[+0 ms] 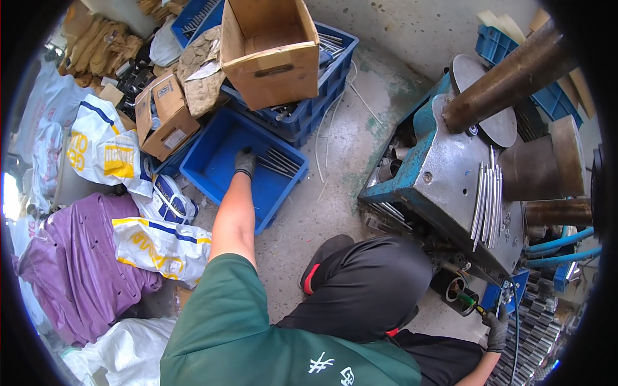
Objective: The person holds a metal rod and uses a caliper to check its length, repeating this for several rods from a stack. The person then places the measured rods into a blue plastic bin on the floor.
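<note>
Left hand (gloved) (245,161) outstretched, in blue bin (217,138)

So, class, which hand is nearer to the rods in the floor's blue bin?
Left. The left hand is inside the bin, just beside the rods; the right hand is well away, at the picture's lower right.

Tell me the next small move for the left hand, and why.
Probably ease the left hand slightly right and close it on the rods: it is down inside the blue bin, right by their left ends. Whether it already touches one, I can't tell.
</note>
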### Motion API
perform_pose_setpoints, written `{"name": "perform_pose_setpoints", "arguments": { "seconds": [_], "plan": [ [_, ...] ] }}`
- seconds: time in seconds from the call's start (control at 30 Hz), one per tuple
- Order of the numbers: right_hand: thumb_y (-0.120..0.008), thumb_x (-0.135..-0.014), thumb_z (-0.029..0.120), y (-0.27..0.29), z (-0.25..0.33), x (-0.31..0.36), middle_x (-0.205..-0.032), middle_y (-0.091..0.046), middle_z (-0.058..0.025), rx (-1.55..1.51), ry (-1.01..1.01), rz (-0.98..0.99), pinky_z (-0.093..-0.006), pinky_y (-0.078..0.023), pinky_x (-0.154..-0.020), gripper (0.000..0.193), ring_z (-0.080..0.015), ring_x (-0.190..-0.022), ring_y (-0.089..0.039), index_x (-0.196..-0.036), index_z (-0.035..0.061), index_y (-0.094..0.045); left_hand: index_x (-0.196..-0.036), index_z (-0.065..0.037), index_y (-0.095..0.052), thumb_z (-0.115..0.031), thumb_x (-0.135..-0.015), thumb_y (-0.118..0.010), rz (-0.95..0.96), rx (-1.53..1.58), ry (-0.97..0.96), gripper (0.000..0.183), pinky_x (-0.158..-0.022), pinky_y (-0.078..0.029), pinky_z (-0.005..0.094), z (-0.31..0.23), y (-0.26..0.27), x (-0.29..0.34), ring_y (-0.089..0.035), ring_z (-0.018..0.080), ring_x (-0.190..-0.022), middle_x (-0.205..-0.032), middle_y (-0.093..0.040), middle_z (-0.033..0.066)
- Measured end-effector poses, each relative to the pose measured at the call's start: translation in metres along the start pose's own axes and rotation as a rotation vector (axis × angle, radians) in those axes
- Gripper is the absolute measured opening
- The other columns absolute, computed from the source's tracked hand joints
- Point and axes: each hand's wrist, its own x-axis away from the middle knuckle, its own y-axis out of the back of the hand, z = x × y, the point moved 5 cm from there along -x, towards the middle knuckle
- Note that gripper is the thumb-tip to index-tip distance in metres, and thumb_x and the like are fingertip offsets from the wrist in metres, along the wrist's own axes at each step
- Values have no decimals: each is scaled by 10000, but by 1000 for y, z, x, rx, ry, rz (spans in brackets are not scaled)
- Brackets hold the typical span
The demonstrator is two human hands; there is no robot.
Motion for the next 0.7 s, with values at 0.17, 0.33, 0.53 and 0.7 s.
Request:
{"name": "perform_pose_setpoints", "arguments": {
  "seconds": [0.17, 0.33, 0.53, 0.7],
  "plan": [
    [-714, -844, 110, -5, 5, 1, -868, -634, -45, 30, -23, -33, -260, -497, -607, 345, -124, -692, -595, -1154, 0, -613, -1193, -24, -729, -120, -799, -734, -94, -101, -100, 405, -1014, -520, 407, -26, -3, -2, -700, 350, -1129, -1188, -745, 195],
    [-717, -835, 109, -6, 7, -1, -853, -619, -28, 72, -36, -9, -263, -495, -620, 326, -115, -689, -575, -1134, 7, -634, -1142, -50, -756, -158, -778, -761, -81, -256, -189, 380, -997, -530, 414, -31, -1, -5, -709, 361, -1114, -1160, -750, 206],
    [-708, -837, 118, -8, 7, -1, -848, -610, -16, 58, -8, 6, -255, -474, -614, 350, -110, -685, -557, -1159, 4, -634, -1142, -56, -754, -237, -831, -712, 140, -735, -256, 362, -1006, -529, 431, -26, -18, -1, -674, 391, -1163, -1181, -741, 197],
    [-707, -837, 117, -9, 8, -3, -836, -599, -11, 68, -23, 31, -250, -467, -612, 321, -105, -685, -556, -1131, 17, -627, -1170, -47, -739, -286, -871, -656, 134, -584, -288, 392, -1020, -522, 457, -20, -31, 14, -667, 393, -1174, -1215, -723, 212]
  ]
}}
